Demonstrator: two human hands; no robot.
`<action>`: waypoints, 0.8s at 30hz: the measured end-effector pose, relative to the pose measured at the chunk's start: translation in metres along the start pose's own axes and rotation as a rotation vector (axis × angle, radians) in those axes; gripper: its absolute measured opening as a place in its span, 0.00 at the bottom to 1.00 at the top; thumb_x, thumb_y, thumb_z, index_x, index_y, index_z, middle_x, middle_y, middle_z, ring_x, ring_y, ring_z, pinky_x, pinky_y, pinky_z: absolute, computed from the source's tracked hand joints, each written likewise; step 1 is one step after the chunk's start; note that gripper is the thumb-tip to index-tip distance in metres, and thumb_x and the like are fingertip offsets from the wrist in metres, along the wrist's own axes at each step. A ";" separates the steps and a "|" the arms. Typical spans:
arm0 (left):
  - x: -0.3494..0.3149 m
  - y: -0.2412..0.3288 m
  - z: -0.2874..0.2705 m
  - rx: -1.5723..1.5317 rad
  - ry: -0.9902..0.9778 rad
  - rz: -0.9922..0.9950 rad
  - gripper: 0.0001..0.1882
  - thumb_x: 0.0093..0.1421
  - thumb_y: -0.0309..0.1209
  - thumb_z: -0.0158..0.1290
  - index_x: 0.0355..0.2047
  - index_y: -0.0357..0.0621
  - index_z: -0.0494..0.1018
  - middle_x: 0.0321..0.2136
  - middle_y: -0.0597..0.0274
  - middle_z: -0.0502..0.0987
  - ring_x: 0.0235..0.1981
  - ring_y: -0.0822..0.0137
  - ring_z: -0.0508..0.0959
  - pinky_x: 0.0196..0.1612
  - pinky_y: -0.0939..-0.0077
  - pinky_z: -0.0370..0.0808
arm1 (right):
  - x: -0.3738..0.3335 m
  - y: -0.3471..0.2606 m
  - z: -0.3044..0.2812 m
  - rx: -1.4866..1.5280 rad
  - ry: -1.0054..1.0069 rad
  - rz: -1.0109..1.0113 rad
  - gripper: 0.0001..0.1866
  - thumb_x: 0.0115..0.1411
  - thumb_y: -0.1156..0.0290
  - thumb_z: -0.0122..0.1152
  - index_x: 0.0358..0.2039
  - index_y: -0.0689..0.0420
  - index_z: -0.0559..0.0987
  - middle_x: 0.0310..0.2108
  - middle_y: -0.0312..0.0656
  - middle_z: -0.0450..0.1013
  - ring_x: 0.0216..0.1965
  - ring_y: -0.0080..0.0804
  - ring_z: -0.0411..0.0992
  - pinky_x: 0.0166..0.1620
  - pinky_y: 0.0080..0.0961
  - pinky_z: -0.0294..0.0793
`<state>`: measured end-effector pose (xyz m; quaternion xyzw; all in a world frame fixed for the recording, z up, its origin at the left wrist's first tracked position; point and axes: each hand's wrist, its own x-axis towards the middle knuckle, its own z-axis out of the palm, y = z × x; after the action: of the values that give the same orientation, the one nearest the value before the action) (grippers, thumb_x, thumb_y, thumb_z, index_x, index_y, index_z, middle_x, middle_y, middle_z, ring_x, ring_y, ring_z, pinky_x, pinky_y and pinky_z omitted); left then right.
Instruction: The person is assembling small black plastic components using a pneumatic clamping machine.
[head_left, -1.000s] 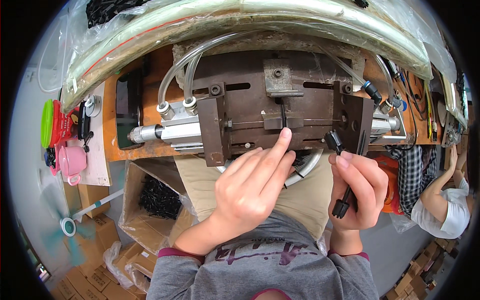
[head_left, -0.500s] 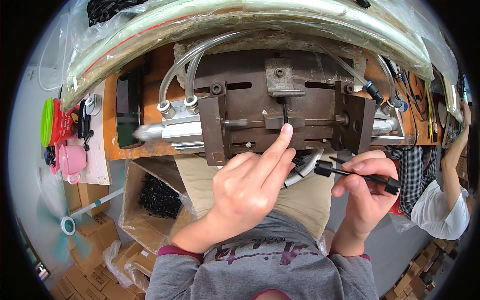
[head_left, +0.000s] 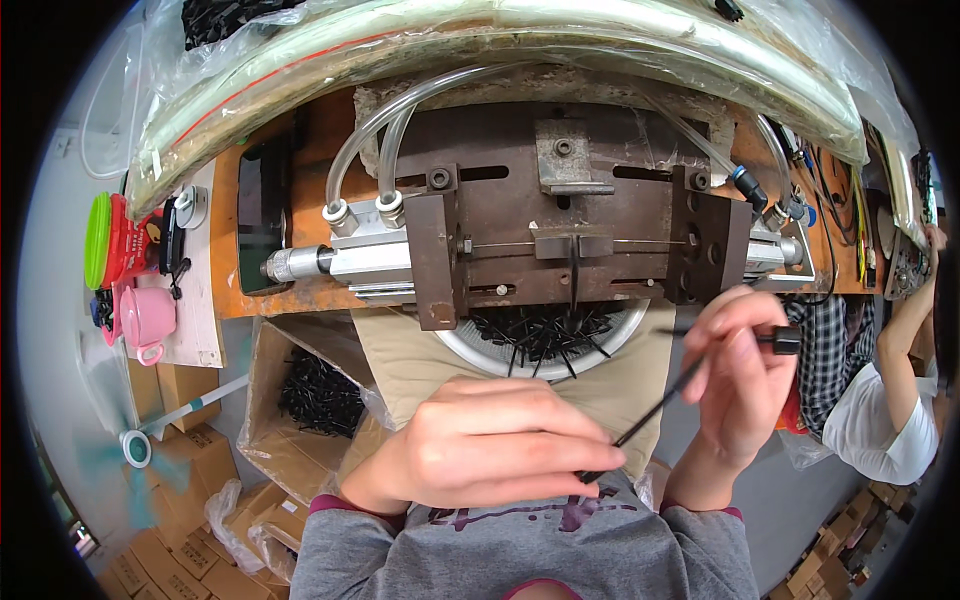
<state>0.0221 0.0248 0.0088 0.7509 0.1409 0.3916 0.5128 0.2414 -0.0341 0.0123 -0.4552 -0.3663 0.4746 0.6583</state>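
My left hand (head_left: 500,438) is in front of my shirt, its fingers pinched on one end of a thin black rod (head_left: 655,408). That rod slants up to my right hand (head_left: 745,375), whose fingers are closed around it and a second black rod with a blocky head (head_left: 787,340). Ahead of my hands stands a brown metal fixture (head_left: 500,215) with a small centre block (head_left: 573,243). Another black rod (head_left: 575,280) is upright at the block's front, blurred, above a white basin (head_left: 445,345) of black rods on my lap.
Silver air cylinders (head_left: 370,262) with clear hoses (head_left: 345,150) flank the fixture. At left are a pink cup (head_left: 147,318) and a carton of black parts (head_left: 320,395). A small fan (head_left: 136,450) stands near stacked cartons. Another person's arm (head_left: 905,320) is at far right.
My left hand has drawn back from the centre block to the rod by my right hand. The rod at the block has dropped toward the basin. The left cylinder's pin has pulled back.
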 end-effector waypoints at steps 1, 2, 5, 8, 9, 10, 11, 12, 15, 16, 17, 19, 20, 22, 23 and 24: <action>0.000 0.000 -0.001 0.012 -0.007 0.001 0.18 0.43 0.27 0.71 0.36 0.39 0.83 0.33 0.57 0.83 0.27 0.67 0.82 0.27 0.79 0.78 | 0.000 0.002 -0.002 -0.051 0.061 -0.074 0.10 0.63 0.75 0.56 0.40 0.70 0.74 0.33 0.53 0.74 0.19 0.30 0.73 0.25 0.21 0.74; -0.002 -0.005 0.000 0.062 0.020 0.034 0.18 0.43 0.28 0.71 0.36 0.39 0.83 0.34 0.57 0.83 0.29 0.68 0.82 0.28 0.80 0.78 | -0.002 0.004 -0.008 -0.102 0.060 -0.135 0.14 0.65 0.70 0.53 0.41 0.70 0.73 0.36 0.54 0.73 0.22 0.31 0.74 0.29 0.23 0.75; -0.002 -0.010 0.007 0.529 0.115 0.059 0.18 0.43 0.28 0.71 0.36 0.37 0.82 0.38 0.56 0.82 0.31 0.67 0.82 0.30 0.79 0.78 | -0.007 0.008 -0.011 -0.029 0.047 -0.232 0.28 0.70 0.54 0.42 0.46 0.72 0.72 0.43 0.58 0.71 0.28 0.38 0.77 0.38 0.30 0.78; 0.000 -0.024 0.017 0.757 0.178 0.047 0.17 0.41 0.25 0.69 0.34 0.35 0.81 0.45 0.50 0.81 0.33 0.63 0.82 0.32 0.76 0.78 | -0.008 0.008 -0.004 0.072 0.030 -0.285 0.42 0.69 0.40 0.30 0.51 0.74 0.70 0.48 0.60 0.69 0.35 0.46 0.78 0.45 0.37 0.78; 0.001 -0.028 0.020 0.808 0.195 0.039 0.16 0.41 0.24 0.69 0.33 0.35 0.81 0.46 0.49 0.80 0.33 0.62 0.82 0.32 0.76 0.78 | -0.008 0.008 -0.003 0.091 0.025 -0.303 0.46 0.68 0.36 0.26 0.53 0.75 0.69 0.49 0.61 0.68 0.37 0.48 0.78 0.48 0.39 0.78; 0.000 -0.035 0.022 0.863 0.199 0.055 0.15 0.40 0.23 0.68 0.32 0.35 0.80 0.48 0.47 0.79 0.31 0.62 0.82 0.30 0.76 0.78 | -0.009 0.008 -0.002 0.138 0.053 -0.280 0.51 0.66 0.32 0.24 0.56 0.77 0.66 0.51 0.62 0.68 0.41 0.52 0.78 0.51 0.41 0.77; 0.002 -0.036 0.024 0.880 0.199 0.052 0.15 0.40 0.23 0.68 0.32 0.35 0.80 0.47 0.47 0.80 0.29 0.63 0.81 0.30 0.76 0.77 | -0.011 0.008 -0.002 0.073 0.075 -0.267 0.51 0.66 0.31 0.25 0.56 0.76 0.66 0.51 0.62 0.68 0.42 0.52 0.78 0.51 0.41 0.77; 0.003 -0.036 0.025 0.897 0.199 0.049 0.15 0.40 0.23 0.68 0.32 0.35 0.80 0.47 0.47 0.80 0.28 0.63 0.81 0.29 0.77 0.77 | -0.013 0.008 0.000 0.008 0.097 -0.254 0.51 0.66 0.31 0.26 0.56 0.76 0.66 0.51 0.61 0.68 0.43 0.52 0.78 0.51 0.41 0.77; 0.009 -0.032 0.023 0.940 0.168 0.015 0.15 0.40 0.23 0.68 0.31 0.36 0.81 0.46 0.48 0.80 0.24 0.65 0.80 0.28 0.77 0.76 | -0.017 0.005 0.008 -0.152 0.123 -0.247 0.43 0.66 0.37 0.39 0.53 0.73 0.67 0.52 0.61 0.67 0.45 0.53 0.78 0.51 0.42 0.77; 0.011 -0.030 0.022 0.951 0.153 0.001 0.15 0.40 0.24 0.68 0.31 0.36 0.81 0.46 0.49 0.81 0.23 0.66 0.80 0.28 0.78 0.76 | -0.017 0.005 0.008 -0.190 0.096 -0.281 0.38 0.65 0.42 0.46 0.52 0.72 0.67 0.52 0.61 0.67 0.45 0.53 0.78 0.52 0.42 0.78; 0.011 -0.030 0.023 0.957 0.150 0.001 0.15 0.40 0.24 0.68 0.31 0.36 0.81 0.46 0.49 0.81 0.22 0.66 0.79 0.27 0.78 0.75 | -0.017 0.005 0.008 -0.228 0.069 -0.316 0.34 0.64 0.47 0.53 0.51 0.71 0.68 0.53 0.61 0.67 0.45 0.53 0.78 0.52 0.42 0.78; 0.011 -0.030 0.023 0.972 0.146 -0.003 0.15 0.40 0.24 0.68 0.31 0.37 0.81 0.46 0.50 0.81 0.21 0.68 0.79 0.26 0.79 0.74 | -0.014 0.010 0.005 -0.280 -0.050 -0.443 0.28 0.59 0.59 0.68 0.49 0.68 0.68 0.53 0.62 0.67 0.45 0.53 0.78 0.52 0.42 0.79; 0.010 -0.029 0.022 0.975 0.143 -0.015 0.14 0.41 0.24 0.68 0.31 0.37 0.81 0.46 0.51 0.81 0.21 0.68 0.79 0.26 0.79 0.74 | -0.013 0.006 0.002 -0.350 -0.123 -0.443 0.27 0.54 0.65 0.71 0.47 0.68 0.70 0.52 0.62 0.68 0.45 0.52 0.78 0.50 0.41 0.81; 0.011 -0.026 0.022 0.977 0.134 -0.036 0.14 0.41 0.24 0.68 0.31 0.38 0.81 0.46 0.51 0.81 0.20 0.70 0.78 0.25 0.79 0.73 | -0.012 0.000 -0.005 -0.485 -0.268 -0.456 0.27 0.45 0.75 0.78 0.43 0.66 0.72 0.51 0.62 0.70 0.46 0.52 0.78 0.45 0.38 0.84; 0.011 -0.026 0.021 0.979 0.133 -0.032 0.14 0.41 0.24 0.68 0.31 0.38 0.81 0.46 0.51 0.81 0.20 0.70 0.78 0.24 0.80 0.73 | -0.013 -0.003 -0.002 -0.581 -0.296 -0.462 0.25 0.45 0.75 0.78 0.41 0.66 0.74 0.49 0.62 0.72 0.46 0.51 0.78 0.45 0.37 0.84; 0.011 -0.026 0.021 0.981 0.132 -0.029 0.14 0.41 0.24 0.68 0.31 0.38 0.81 0.45 0.52 0.81 0.19 0.70 0.78 0.24 0.80 0.72 | -0.014 0.000 0.001 -0.689 -0.259 -0.509 0.24 0.42 0.72 0.79 0.38 0.64 0.77 0.46 0.58 0.73 0.42 0.48 0.79 0.42 0.35 0.83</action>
<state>0.0498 0.0290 -0.0131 0.8752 0.3513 0.3188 0.0944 0.2363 -0.0476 0.0124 -0.4800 -0.6829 0.2007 0.5128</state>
